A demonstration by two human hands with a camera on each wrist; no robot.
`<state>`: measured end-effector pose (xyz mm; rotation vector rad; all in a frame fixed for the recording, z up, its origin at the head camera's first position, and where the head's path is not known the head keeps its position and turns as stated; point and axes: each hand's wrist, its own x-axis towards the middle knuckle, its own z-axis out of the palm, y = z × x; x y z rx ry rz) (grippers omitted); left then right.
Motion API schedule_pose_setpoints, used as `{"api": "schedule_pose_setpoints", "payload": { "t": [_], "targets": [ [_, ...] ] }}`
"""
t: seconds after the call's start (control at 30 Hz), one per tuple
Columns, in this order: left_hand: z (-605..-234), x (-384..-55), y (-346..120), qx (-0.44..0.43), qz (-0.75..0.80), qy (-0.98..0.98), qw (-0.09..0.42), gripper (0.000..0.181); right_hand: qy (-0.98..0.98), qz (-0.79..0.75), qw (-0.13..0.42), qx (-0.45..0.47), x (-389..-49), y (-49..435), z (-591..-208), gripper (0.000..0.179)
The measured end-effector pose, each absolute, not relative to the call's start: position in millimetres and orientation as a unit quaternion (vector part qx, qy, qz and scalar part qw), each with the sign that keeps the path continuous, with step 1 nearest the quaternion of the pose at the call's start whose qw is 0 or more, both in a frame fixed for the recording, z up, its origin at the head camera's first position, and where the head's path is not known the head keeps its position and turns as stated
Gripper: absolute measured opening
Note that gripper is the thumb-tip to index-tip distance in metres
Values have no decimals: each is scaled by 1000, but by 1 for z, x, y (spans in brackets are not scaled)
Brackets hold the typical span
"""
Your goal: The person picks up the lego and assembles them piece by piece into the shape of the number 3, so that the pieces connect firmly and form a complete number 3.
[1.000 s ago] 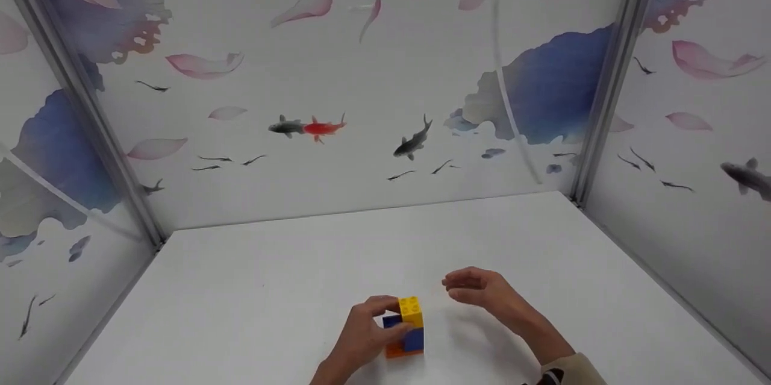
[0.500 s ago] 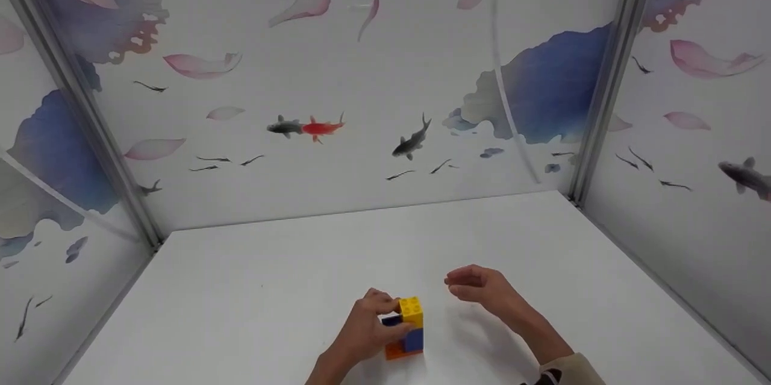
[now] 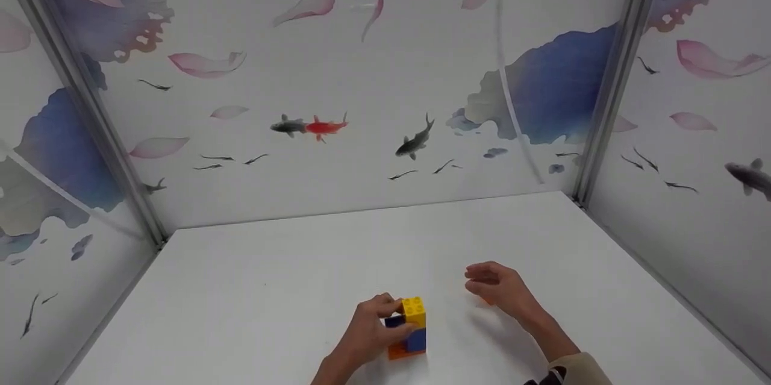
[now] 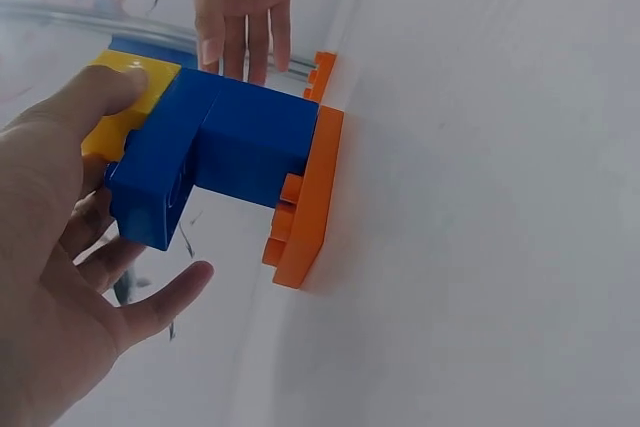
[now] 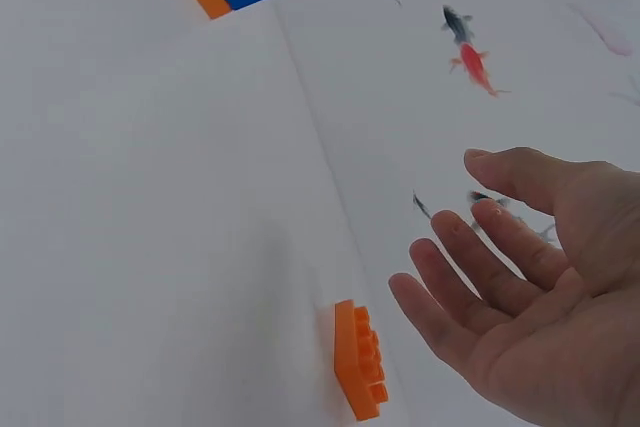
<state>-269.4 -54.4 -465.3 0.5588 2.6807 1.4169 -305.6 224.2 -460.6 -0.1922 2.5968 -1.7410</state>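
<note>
A: What fills the head view?

B: A painted back wall (image 3: 349, 183) takes up much of the upper frame, and a white table (image 3: 271, 270) spreads below it, running out at the bottom edge.

A: And the hands?

B: The left hand (image 3: 364, 334), lower centre, pinches a block stack (image 3: 417, 340) near its top. The right hand (image 3: 506, 291), lower right, is raised above the table, fingers extended and palm bare.

A: How does the stack stand?

B: Upright at lower centre, apparently flat on the table. Its blue blocks (image 4: 255, 137) rise from an orange base (image 4: 312, 207); in the left wrist view one juts over bare studs, with a gap beneath. Pressing down on that unsupported end could pry it loose or tip everything.

A: Anything smaller?

B: A loose orange block (image 5: 356, 362), at the bottom middle of the right wrist view, on the table and apart from the hand. The head view mostly hides it, so a hurried reach might knock it away.

A: And the smallest?

B: The yellow block (image 3: 414, 311) capping the stack, under the left thumb. Since the grip is up there, a sideways twist could pop it off its studs.
</note>
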Motion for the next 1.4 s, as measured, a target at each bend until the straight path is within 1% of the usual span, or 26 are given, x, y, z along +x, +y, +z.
{"api": "schedule_pose_setpoints", "payload": {
  "t": [0.13,0.27,0.37,0.53,0.7,0.83,0.93,1.0,1.13,1.4],
  "targets": [
    [-468,-269,-54,189,478,857,29,51,825,-562,-20,-52,-308,234,-466,40],
    [-468,-268,-54,200,493,846,30,44,830,-557,-29,-14,-311,243,-473,40],
    [-467,-267,-55,200,495,845,35,41,836,-548,-31,9,-313,248,-478,44],
    [-467,-269,-56,191,491,849,45,44,838,-544,-19,33,-315,254,-482,51],
    [-469,-270,-60,200,486,849,57,43,839,-542,-1,57,-317,256,-487,53],
    [-471,-271,-65,213,472,853,67,49,840,-539,7,61,-318,257,-490,52],
    [-472,-271,-71,222,465,853,85,55,842,-536,10,63,-318,257,-491,52],
    [-473,-273,-75,224,470,847,104,57,844,-533,16,64,-319,257,-491,53],
    [-473,-276,-85,221,494,828,148,53,849,-523,31,65,-321,256,-491,55],
    [-470,-282,-94,199,513,811,198,49,857,-511,38,59,-321,257,-492,56]
  ]
}}
